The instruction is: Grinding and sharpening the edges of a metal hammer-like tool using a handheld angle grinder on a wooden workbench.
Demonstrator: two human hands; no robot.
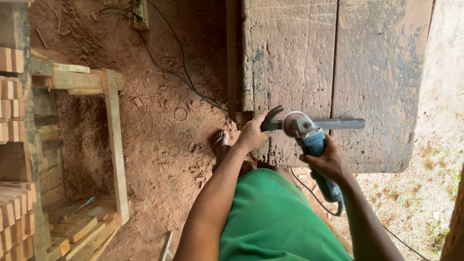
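Weathered grey wooden planks form the scarred workbench [377, 58] that fills the upper right, set over red earth floor [159, 145] strewn with wood chips. Stacked pale timber offcuts [12, 212] and a rough lumber frame [113, 140] line the left edge. A black power cable [169, 63] snakes across the dirt towards the bench. Across the bench's near edge lies a long dark metal blade [338, 123] with a hooked end, pinned there by the left hand [251, 135], which is closed around that end. The right hand [328, 162] is clamped on the body of a blue angle grinder [314, 142], its disc [292, 123] touching the blade just beside the left hand. The work appears to be mid-grind; steady pressure and a firm hold on the blade look to be what the next pass demands.
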